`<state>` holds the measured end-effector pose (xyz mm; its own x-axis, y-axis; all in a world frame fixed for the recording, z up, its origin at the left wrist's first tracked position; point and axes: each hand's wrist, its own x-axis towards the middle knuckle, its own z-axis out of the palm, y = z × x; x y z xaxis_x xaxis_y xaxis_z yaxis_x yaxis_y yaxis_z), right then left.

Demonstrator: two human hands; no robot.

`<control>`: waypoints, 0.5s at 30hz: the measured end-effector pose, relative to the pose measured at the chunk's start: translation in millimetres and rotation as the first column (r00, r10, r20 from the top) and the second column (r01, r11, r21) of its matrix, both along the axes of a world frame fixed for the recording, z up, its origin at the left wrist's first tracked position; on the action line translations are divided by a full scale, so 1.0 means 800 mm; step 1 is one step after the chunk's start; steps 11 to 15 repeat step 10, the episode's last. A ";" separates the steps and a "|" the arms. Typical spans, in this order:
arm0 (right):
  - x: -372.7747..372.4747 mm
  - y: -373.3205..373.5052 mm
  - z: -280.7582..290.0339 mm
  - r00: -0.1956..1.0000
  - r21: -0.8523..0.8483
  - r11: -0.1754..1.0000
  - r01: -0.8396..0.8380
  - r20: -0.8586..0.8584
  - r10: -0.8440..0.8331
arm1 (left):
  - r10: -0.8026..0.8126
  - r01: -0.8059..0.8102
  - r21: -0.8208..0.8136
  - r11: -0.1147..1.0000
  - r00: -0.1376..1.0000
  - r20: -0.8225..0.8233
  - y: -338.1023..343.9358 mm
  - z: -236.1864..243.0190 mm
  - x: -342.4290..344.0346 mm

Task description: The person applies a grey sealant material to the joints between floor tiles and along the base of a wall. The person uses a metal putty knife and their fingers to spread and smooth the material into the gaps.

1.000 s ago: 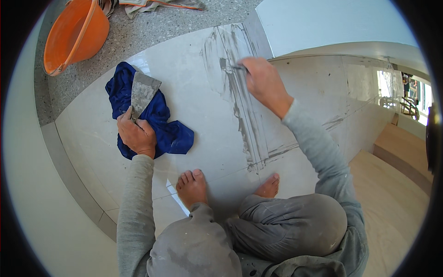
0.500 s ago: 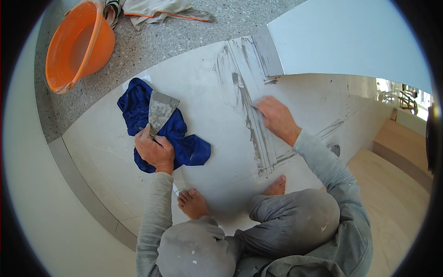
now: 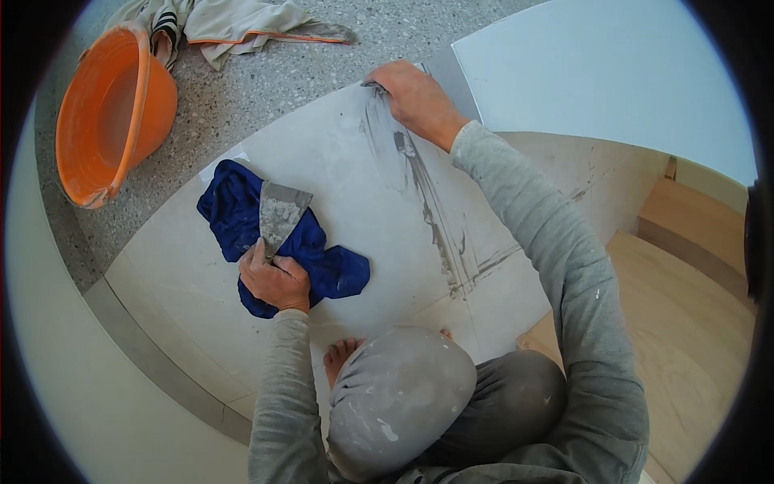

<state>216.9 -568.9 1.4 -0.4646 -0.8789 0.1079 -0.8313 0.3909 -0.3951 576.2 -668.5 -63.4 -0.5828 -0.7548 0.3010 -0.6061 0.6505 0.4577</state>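
My left hand (image 3: 276, 278) is closed round a putty knife, its wide, grey-smeared blade (image 3: 283, 213) pointing away from me. Under that hand and blade lies a crumpled dark blue cloth (image 3: 230, 206), spread on the pale floor tile (image 3: 347, 194). At the far edge of the tile, my right hand (image 3: 418, 101) reaches down with its fingers bent together; a small dark grey bit shows at the fingertips, too hidden to name. Dark grey smears (image 3: 423, 194) run along a tile joint from near that hand back toward my feet, and a shorter smeared joint (image 3: 498, 258) branches off to the right.
An orange bucket (image 3: 161, 121) stands at the far left on speckled stone flooring (image 3: 266, 81), with a pale orange-trimmed garment (image 3: 242, 32) beyond it. A large white panel (image 3: 613, 73) borders the far right. Wooden steps (image 3: 669, 323) lie right of me.
My right hand has moved away from me along the smeared joint to the tile's far edge. The left hand stays on the putty knife over the cloth. My view and knees have shifted.
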 end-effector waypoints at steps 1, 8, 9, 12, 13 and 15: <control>-0.005 -0.008 -0.001 1.000 -0.013 1.000 -0.012 0.006 0.012 | -0.027 0.027 -0.014 1.000 1.000 -0.008 -0.003 0.001 0.003; 0.048 0.070 -0.009 0.992 0.169 0.977 -0.127 0.015 0.126 | -0.005 0.000 -0.085 0.996 0.998 -0.063 -0.010 0.001 0.004; 0.056 0.098 -0.012 0.992 0.218 0.968 -0.124 0.064 0.113 | -0.005 0.001 -0.075 0.997 0.999 -0.051 -0.006 -0.001 0.001; 0.069 0.122 -0.014 0.986 0.160 0.973 -0.166 0.003 0.167 | 0.001 -0.003 -0.041 0.999 0.999 -0.045 -0.004 -0.004 0.003; 0.069 0.122 -0.014 0.986 0.160 0.973 -0.166 0.003 0.167 | 0.001 -0.003 -0.041 0.999 0.999 -0.045 -0.004 -0.004 0.003; 0.069 0.122 -0.014 0.986 0.160 0.973 -0.166 0.003 0.167 | 0.001 -0.003 -0.041 0.999 0.999 -0.045 -0.004 -0.004 0.003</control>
